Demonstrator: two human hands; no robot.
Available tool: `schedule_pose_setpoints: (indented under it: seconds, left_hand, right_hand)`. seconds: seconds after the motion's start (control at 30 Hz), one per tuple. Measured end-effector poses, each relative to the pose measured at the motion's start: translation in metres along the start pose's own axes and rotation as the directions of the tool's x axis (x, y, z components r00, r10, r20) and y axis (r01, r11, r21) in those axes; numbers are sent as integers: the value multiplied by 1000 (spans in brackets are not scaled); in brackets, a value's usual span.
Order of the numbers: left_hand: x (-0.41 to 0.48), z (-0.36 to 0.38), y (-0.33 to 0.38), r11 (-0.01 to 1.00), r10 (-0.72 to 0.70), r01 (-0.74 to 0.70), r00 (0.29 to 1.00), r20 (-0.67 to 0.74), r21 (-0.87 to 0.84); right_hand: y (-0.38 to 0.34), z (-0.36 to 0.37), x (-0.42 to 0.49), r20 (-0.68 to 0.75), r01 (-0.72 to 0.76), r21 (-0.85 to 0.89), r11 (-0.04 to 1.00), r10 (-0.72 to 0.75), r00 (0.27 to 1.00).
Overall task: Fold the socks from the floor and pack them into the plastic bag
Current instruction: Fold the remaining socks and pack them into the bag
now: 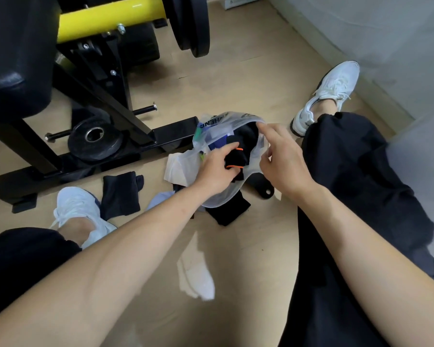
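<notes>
A translucent plastic bag (212, 126) with printed lettering lies open on the wooden floor between my legs. My left hand (214, 171) grips a folded black sock with orange stripes (238, 156) at the bag's mouth. My right hand (281, 159) pinches the bag's right rim, index finger raised over the opening. Dark socks show inside the bag. On the floor lie a dark navy sock (120, 192), a black sock (229, 211) partly under the bag, a white sock (196, 274) nearer me, and a pale blue one (159, 199).
A black and yellow weight bench frame (105, 78) with weight plates (94, 140) stands at the left. My white sneakers (328, 93) sit on either side, the left one (78, 209) by the navy sock. A grey wall runs along the right.
</notes>
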State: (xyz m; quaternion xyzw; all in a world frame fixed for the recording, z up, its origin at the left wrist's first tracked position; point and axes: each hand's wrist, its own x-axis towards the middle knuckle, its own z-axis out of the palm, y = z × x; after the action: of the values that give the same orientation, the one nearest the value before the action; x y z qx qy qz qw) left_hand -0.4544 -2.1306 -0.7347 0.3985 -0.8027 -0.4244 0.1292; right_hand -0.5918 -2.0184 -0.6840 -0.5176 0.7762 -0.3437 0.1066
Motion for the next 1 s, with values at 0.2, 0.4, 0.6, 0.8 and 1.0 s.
schedule_pose_setpoints:
  seconds: [0.2,0.4,0.6,0.8,1.0]
  left_hand:
    - [54,28,-11,967,114,-107,993,-16,230]
    - [96,56,-15,961,122,-111,992,-27,252]
    - [100,76,-40,657,56,-127,991,120,743]
    - [98,57,-32,792,-61,-62,982,179,607]
    - [43,38,-20,996,-88,88,996,26,0]
  right_hand:
    - [7,-10,12,-14,50,49,998,-49,999]
    - [14,-14,15,-26,84,84,993,-82,996]
    - [18,-13,22,-19,91,103,990,-90,996]
    - [18,-7,15,6,139,124,983,-141,990]
    - [14,-1,6,31,169,95,981,-173,984]
